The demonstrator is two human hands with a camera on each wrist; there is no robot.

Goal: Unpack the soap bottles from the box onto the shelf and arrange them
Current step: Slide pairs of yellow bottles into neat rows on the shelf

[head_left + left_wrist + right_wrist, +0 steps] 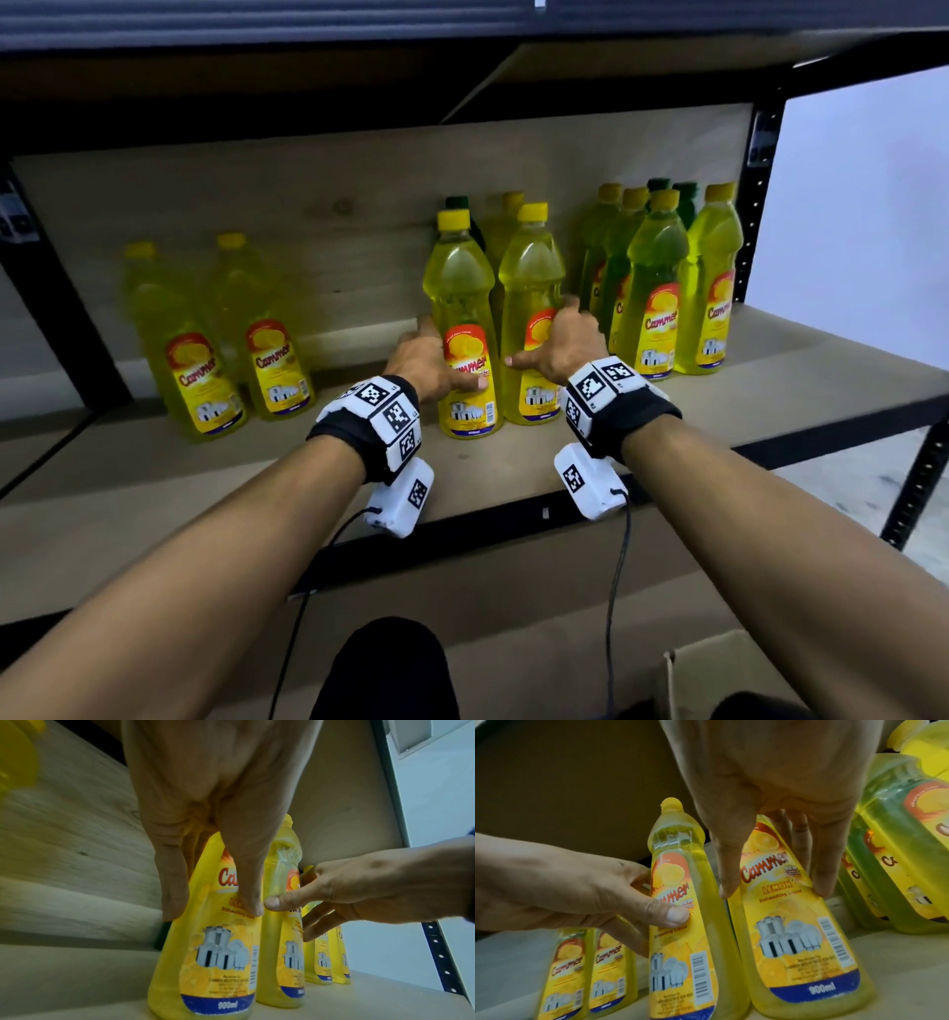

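On the shelf (513, 462), the left hand (421, 354) holds one yellow bottle (464, 288); the right hand (557, 344) holds the next bottle (531, 277).

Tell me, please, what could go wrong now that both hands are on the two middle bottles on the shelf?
1. The left hand and right hand grip two tall bottles that stand touching; sliding them unevenly might tip one over.
2. More bottles stand close behind, so a push backward could knock those.
3. The right group is near; a rightward shove may hit it.
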